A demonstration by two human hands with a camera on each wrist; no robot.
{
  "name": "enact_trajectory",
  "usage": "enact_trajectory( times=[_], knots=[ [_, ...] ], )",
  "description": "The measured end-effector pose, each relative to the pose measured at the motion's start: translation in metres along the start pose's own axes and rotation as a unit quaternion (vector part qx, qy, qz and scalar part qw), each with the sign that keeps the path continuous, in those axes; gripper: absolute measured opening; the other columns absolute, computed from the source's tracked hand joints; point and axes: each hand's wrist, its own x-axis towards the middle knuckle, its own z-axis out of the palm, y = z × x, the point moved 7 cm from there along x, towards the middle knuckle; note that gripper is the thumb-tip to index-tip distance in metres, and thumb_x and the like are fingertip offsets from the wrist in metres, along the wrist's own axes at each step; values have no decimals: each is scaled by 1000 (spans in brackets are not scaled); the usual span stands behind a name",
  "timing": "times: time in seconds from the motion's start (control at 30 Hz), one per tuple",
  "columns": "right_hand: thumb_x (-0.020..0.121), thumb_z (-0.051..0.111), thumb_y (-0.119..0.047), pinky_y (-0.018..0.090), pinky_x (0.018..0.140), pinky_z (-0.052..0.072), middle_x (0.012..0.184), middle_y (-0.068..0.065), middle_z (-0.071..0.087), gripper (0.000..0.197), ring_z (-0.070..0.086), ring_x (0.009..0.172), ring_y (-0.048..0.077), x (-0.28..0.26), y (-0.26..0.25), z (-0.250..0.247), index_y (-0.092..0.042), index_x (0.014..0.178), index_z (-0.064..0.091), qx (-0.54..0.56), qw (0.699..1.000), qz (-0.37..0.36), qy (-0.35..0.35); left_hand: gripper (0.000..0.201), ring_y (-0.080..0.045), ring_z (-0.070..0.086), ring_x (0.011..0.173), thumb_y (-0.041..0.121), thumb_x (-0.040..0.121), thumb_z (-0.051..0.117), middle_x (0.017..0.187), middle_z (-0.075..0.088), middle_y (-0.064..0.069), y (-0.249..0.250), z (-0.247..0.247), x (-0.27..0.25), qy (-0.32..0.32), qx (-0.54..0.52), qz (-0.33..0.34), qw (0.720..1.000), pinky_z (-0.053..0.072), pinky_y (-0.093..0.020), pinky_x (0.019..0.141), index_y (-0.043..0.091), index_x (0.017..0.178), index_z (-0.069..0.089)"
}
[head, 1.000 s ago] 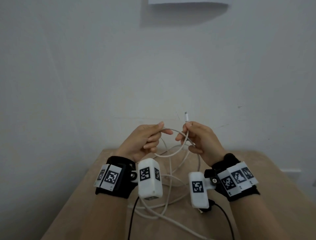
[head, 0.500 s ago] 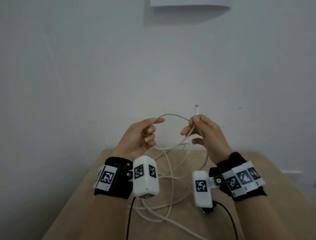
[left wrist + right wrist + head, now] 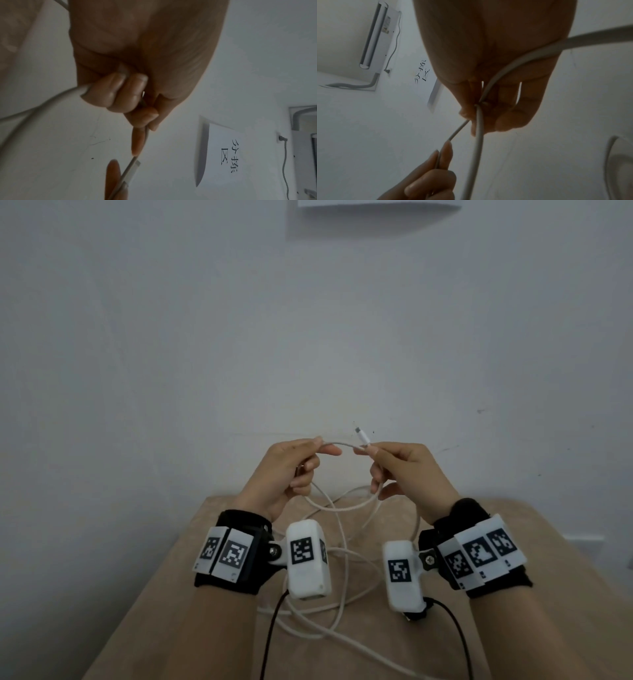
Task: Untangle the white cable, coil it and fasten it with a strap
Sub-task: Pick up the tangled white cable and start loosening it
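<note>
Both hands up over the near end of the light-brown wooden table [image 3: 513,559], each clamped on the thin white charging cable [image 3: 337,444]. Left hand [image 3: 286,470]: thumb and index fingertip pinch the cable, the other fingers [image 3: 120,92] curled into the palm around a second strand that exits the little-finger side and drops away. Right hand [image 3: 407,470]: thumb and index pinch the cable right behind the small white plug with a metal tip [image 3: 362,436] — the plug sticks up and back past the fingertips toward the white wall [image 3: 308,337]. A short bare span of cable arches between the two pinches; hands near each other, not touching. In the right wrist view a thicker-looking strand runs across the right palm and out between the fingers [image 3: 513,119], so that hand has two strands too. Below the fingers the cable hangs in one loop between the hands, then lies in loose crossing loops on the table under the wrists — not coiled. Black wrist bands with white marker blocks [image 3: 308,559] on both wrists, thin black leads [image 3: 270,635] trailing toward the viewer. White paper sheet with black handwritten characters [image 3: 223,152] on the wall, beyond the fingertips.
</note>
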Motion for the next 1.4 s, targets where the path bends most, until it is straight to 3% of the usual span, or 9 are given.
enact_trajectory(
  times=[0.2, 0.33, 0.47, 0.6, 0.77, 0.97, 1.1, 1.27, 1.4],
  knots=[
    [97, 49, -17, 20, 44, 43, 47, -5, 35, 26, 39, 43, 10, 0, 6, 8, -5, 99, 72, -8, 998, 46, -31, 29, -5, 21, 39, 29, 87, 58, 54, 28, 5, 8, -1, -2, 9, -51, 38, 998, 21, -17, 39, 5, 80, 73],
    [96, 50, -14, 21, 50, 40, 44, -8, 29, 27, 30, 44, 9, -1, 6, 14, 0, 97, 73, -10, 996, 50, -75, 31, -5, 22, 39, 24, 94, 54, 54, 30, 6, 7, 0, 0, 15, -57, 38, 998, 22, -17, 39, 4, 78, 70],
    [92, 56, -22, 28, 57, 48, 47, -4, 24, 26, 29, 50, 13, -4, 3, 17, -4, 93, 75, 9, 994, 33, -101, 30, -3, 23, 39, 25, 96, 52, 55, 33, 6, -2, 0, 3, 29, -58, 13, 998, 22, -15, 38, 4, 79, 66],
    [77, 65, -39, 30, 58, 47, 48, -3, 30, 31, 32, 49, 12, -6, -4, 20, -11, 83, 77, 23, 995, -9, -94, 30, -3, 23, 39, 25, 96, 54, 57, 35, 5, -13, 0, 4, 36, -45, -27, 998, 22, -14, 38, 5, 76, 65],
    [86, 57, -35, 27, 55, 46, 48, -6, 29, 32, 29, 48, 10, -5, -7, 22, -9, 78, 73, 49, 994, -20, -92, 29, -3, 26, 38, 25, 95, 55, 54, 39, 4, -19, 4, 5, 51, -21, -50, 997, 24, -14, 37, 6, 75, 65],
    [97, 49, -25, 30, 57, 45, 47, -4, 30, 36, 30, 46, 9, 1, 5, 14, -8, 74, 72, 9, 998, -11, -60, 14, -9, 46, 46, 7, 92, 56, 74, 62, -4, -1, 6, -1, 28, -17, 7, 999, 42, -19, 44, 4, 99, 68],
    [96, 51, -26, 33, 61, 47, 60, 11, 33, 45, 38, 57, 19, 0, 4, 18, -23, 56, 71, -13, 997, -12, -77, 9, -15, 62, 59, 12, 84, 69, 81, 68, -4, 9, 14, -6, 13, 78, 50, 996, 50, -23, 52, 6, 89, 65],
    [96, 51, -27, 29, 58, 47, 55, 7, 33, 34, 33, 46, 7, -2, 7, 20, -13, 77, 75, -17, 996, 0, -85, 11, -16, 68, 65, 6, 80, 73, 82, 70, -12, 14, 11, -5, 46, 143, 87, 985, 52, -25, 54, -2, 82, 66],
    [98, 48, -27, 24, 54, 46, 47, -6, 32, 34, 33, 46, 9, -2, 5, 21, -7, 88, 73, -37, 996, -5, -79, 9, -19, 72, 74, 10, 81, 73, 84, 73, -10, 18, 7, -6, 84, 178, 114, 974, 57, -31, 58, 5, 79, 66]
  ],
)
